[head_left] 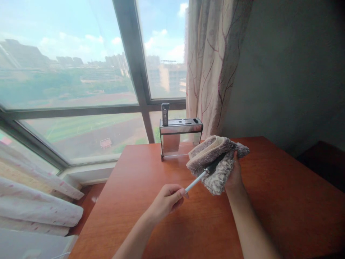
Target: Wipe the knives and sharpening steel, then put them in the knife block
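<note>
A slim white-handled tool (198, 178) with a dark end sits tucked into a folded grey fluffy cloth (215, 162), held above the reddish wooden table (151, 201). The left hand (167, 201) is closed on the tool's white end; the right hand (234, 176) grips the cloth from beneath, wrapped around the dark tip. Just behind the cloth stands a metal knife block (180, 138) with one dark handle (165, 114) sticking up. A patterned curtain (212, 64) hangs beyond, beside the window (72, 72).

A sunlit window (67, 72), patterned curtain (212, 64) and grey wall (291, 72) surround the wooden table (283, 201).
</note>
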